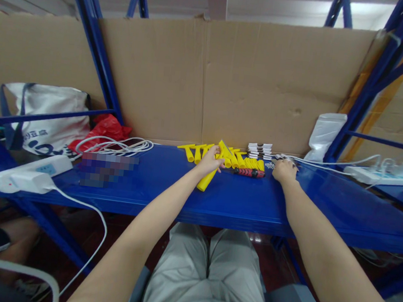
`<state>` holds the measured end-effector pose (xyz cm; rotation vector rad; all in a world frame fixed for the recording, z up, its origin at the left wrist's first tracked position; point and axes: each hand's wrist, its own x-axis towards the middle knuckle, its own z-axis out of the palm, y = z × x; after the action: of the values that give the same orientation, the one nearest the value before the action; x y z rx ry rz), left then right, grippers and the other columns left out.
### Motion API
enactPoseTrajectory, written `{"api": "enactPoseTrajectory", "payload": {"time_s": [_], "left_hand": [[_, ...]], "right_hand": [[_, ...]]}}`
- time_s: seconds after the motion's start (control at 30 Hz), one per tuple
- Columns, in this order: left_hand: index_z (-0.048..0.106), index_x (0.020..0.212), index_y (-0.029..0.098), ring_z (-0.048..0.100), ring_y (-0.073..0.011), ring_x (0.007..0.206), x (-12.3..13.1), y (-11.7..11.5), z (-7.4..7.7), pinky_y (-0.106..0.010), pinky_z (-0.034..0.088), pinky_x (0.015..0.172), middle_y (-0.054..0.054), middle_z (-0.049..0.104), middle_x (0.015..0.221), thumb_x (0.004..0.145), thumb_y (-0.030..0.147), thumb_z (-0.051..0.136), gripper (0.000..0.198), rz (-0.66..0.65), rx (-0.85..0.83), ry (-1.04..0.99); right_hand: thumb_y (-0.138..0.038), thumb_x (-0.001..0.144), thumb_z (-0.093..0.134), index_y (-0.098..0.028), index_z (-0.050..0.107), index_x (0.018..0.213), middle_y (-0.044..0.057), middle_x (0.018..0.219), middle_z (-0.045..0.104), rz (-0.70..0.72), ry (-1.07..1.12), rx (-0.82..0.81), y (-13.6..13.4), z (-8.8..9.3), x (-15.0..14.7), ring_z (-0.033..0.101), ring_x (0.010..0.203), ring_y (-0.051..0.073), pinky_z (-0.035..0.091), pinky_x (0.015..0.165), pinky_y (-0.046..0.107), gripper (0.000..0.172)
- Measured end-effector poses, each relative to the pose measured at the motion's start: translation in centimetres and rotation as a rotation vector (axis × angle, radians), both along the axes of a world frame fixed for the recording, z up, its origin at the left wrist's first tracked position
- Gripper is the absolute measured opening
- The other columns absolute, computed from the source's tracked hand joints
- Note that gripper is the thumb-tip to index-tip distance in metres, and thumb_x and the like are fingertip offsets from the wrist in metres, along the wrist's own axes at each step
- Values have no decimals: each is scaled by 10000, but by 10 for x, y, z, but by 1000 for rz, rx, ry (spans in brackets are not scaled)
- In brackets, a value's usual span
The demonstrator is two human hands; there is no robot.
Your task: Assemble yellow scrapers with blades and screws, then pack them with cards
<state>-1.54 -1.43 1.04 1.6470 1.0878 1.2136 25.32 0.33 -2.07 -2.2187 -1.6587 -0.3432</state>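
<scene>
My left hand [210,161] is closed around a yellow T-shaped plastic handle [204,182], its shaft slanting down toward the shelf's front edge. Behind that hand lies a row of similar yellow handles [189,152]. Several short yellow pieces [255,164] are lined up to their right. A red and black screwdriver [249,173] rests just in front of these pieces. My right hand [285,169] reaches down at the back of the shelf, over small dark parts and beside a scatter of tiny silvery pieces [269,166]. Its fingertips are too small and partly hidden to make out.
White packets with dark bands [259,150] are stacked at the back. Cardboard [259,80] walls off the rear of the blue shelf [169,181]. Power strips [31,174] and coiled white cable [130,146], a red bag [106,129] and a cloth bag [52,111] occupy the sides.
</scene>
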Motion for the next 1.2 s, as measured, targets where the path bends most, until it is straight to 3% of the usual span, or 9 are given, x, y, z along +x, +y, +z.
{"api": "enactPoseTrajectory", "payload": {"time_s": [0.17, 0.27, 0.43, 0.57, 0.8, 0.97, 1.2], "left_hand": [[435, 1173, 158, 636, -86, 607, 0, 1, -1, -180, 467, 422, -169, 477, 1311, 753, 10, 529, 456, 8, -6, -1], [436, 1167, 164, 647, -96, 645, -1, 4, -2, -180, 482, 441, -157, 480, 1302, 752, 16, 543, 454, -6, -5, -4], [439, 1110, 174, 632, -78, 626, 1, 8, -6, -165, 479, 437, -121, 513, 1233, 763, 36, 536, 386, -37, 11, -42], [417, 1117, 182, 610, -74, 565, 8, 6, -8, -210, 502, 464, -89, 552, 1125, 768, 42, 515, 388, -84, 5, -107], [391, 1065, 193, 605, -68, 557, 24, 7, 5, -174, 482, 471, -28, 584, 968, 797, 13, 477, 334, -115, -113, -212], [406, 1061, 159, 591, -74, 520, 55, 5, 18, -189, 487, 482, -18, 591, 855, 810, -6, 458, 305, -136, -248, -251], [475, 1107, 102, 580, -89, 505, 128, 8, 21, -179, 472, 474, -35, 615, 751, 813, -3, 446, 314, -259, -489, -352]], "right_hand": [[-119, 819, 378, -43, 537, 1212, 277, 1222, 520, -4, 15, 44, 2, -5, 4, 436, 1213, 341, 360, 947, 533, 430], [-134, 801, 411, -75, 553, 1183, 248, 1206, 536, -1, 41, 67, 4, -5, 5, 447, 1188, 331, 365, 938, 527, 411], [-229, 802, 468, -113, 580, 1117, 209, 1148, 564, 29, 187, 203, 7, 5, 5, 489, 1117, 318, 405, 907, 472, 354], [-198, 797, 464, -102, 565, 1100, 196, 1123, 574, 25, 303, 331, 5, 15, 3, 512, 1093, 296, 409, 915, 421, 333], [-146, 770, 409, -112, 561, 1002, 174, 1055, 592, 66, 426, 510, 1, 23, -1, 523, 1033, 269, 391, 910, 382, 280], [-122, 738, 406, -122, 544, 940, 152, 976, 586, 72, 521, 629, 5, 22, 3, 533, 942, 236, 400, 887, 372, 245], [-83, 706, 381, -179, 481, 809, 81, 854, 556, 99, 610, 956, 11, 23, 12, 520, 841, 201, 405, 830, 359, 173]]}}
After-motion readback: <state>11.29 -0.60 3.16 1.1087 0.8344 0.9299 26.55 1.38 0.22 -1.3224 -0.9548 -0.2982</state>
